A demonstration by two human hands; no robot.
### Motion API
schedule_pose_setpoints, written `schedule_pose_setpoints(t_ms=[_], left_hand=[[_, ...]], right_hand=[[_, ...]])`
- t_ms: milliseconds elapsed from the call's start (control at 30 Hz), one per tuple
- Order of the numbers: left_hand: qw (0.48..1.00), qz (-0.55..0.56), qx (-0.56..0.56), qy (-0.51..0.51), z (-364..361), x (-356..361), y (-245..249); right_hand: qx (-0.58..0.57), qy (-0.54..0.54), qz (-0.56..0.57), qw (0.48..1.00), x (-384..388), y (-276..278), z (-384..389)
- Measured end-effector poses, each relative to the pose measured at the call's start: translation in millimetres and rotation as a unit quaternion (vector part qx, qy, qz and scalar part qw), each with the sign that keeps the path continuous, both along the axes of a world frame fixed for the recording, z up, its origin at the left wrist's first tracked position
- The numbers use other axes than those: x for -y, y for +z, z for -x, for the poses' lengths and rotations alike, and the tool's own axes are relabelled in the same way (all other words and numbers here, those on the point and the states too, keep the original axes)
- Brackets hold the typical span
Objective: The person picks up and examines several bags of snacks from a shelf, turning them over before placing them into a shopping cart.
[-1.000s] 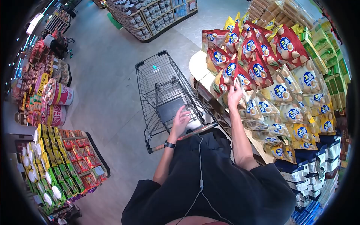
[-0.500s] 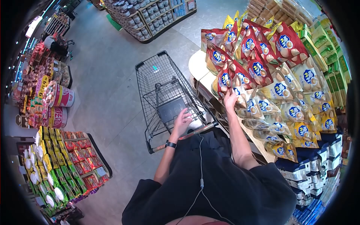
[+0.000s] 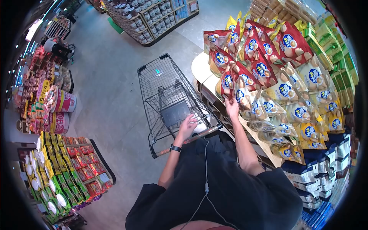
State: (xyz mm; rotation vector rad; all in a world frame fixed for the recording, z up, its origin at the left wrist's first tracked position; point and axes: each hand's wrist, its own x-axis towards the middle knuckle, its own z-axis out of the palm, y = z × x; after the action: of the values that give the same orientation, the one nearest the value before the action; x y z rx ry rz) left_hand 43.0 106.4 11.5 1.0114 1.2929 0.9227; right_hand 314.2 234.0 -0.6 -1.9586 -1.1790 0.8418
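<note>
My right hand [image 3: 232, 109] is at the lower edge of a dark red snack bag [image 3: 227, 84] at the front of the display, its fingers closed on the bag's bottom corner. The bag has a blue-and-white logo and stands among similar red bags [image 3: 261, 69]. My left hand [image 3: 188, 127] hovers over the near end of a wire shopping cart [image 3: 159, 97], above the handle [image 3: 165, 151]. Its fingers are partly bent and apart, with nothing in them. A dark flat panel [image 3: 175, 114] and something white [image 3: 200, 127] show in the cart's near end.
Cream bags [image 3: 283, 90] and yellow bags [image 3: 309, 132] fill the display's right side. Dark-blue-and-white packs [image 3: 306, 176] are stacked nearer me. Snack racks [image 3: 82, 161] stand at left, a shelf of jars [image 3: 153, 21] ahead. Another person [image 3: 57, 46] is far left.
My right hand has moved slightly down and towards me along the red bag's lower edge. My left hand has shifted slightly down. The cart has hardly moved.
</note>
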Motion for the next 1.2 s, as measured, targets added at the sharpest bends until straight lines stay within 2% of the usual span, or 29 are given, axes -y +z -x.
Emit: schedule_pose_setpoints(t_ms=[67,167,200,267,367,400,500,533,633,667,767,867,967,1000,1100,1200], left_hand=[[1.000,0.021,0.018,-0.008,-1.7,-0.1,-4.6],[0.983,-0.032,-0.156,-0.089,-4.2,5.7,-9.5],[0.965,-0.047,-0.215,-0.145,-4.7,9.0,-6.1],[0.907,-0.076,-0.328,-0.252,-4.5,17.7,4.0],[0.861,0.055,-0.334,-0.379,-9.9,19.1,-16.0],[0.867,0.014,-0.361,-0.343,-12.8,19.7,-9.4],[0.920,0.135,-0.217,-0.298,-17.8,20.8,10.0],[0.907,0.039,-0.282,-0.312,-19.4,22.4,16.2],[0.893,0.099,-0.264,-0.351,-17.8,14.3,36.3],[0.910,0.166,-0.169,-0.339,-7.9,15.6,-3.1],[0.925,0.228,0.062,-0.299,17.2,21.3,-18.6],[0.889,0.237,0.132,-0.370,27.0,11.2,-23.9],[0.906,0.128,0.153,-0.373,27.9,16.1,-9.7],[0.888,0.173,0.148,-0.399,34.6,14.1,-2.8],[0.912,0.181,0.179,-0.320,47.8,28.5,9.8],[0.917,0.271,0.252,-0.152,57.4,43.5,10.2]], right_hand=[[-0.035,-0.002,0.005,0.999,15.7,-5.4,-3.6],[-0.071,0.024,-0.022,0.997,48.1,-34.5,-17.0],[-0.067,0.040,-0.045,0.996,62.2,-49.6,-23.0],[-0.054,0.041,-0.012,0.998,95.0,-31.9,-27.4],[-0.035,0.028,0.033,0.998,139.9,-40.1,-43.2],[-0.034,0.013,0.048,0.998,153.5,-41.9,-50.5],[-0.062,-0.014,0.074,0.995,198.8,-67.7,-77.7],[-0.084,-0.029,0.089,0.992,212.2,-69.2,-82.9],[-0.114,-0.058,0.122,0.984,248.6,-75.5,-96.1],[-0.114,-0.064,0.127,0.983,261.5,-78.5,-101.1],[-0.101,-0.066,0.156,0.980,292.8,-70.2,-108.0],[-0.090,-0.073,0.157,0.981,326.1,-75.3,-110.9],[-0.047,-0.078,0.167,0.982,344.3,-75.1,-116.0],[-0.032,-0.075,0.172,0.982,343.1,-68.9,-117.3],[-0.009,-0.065,0.198,0.978,332.3,-44.3,-117.7],[-0.009,-0.047,0.209,0.977,331.1,-46.3,-133.4]])
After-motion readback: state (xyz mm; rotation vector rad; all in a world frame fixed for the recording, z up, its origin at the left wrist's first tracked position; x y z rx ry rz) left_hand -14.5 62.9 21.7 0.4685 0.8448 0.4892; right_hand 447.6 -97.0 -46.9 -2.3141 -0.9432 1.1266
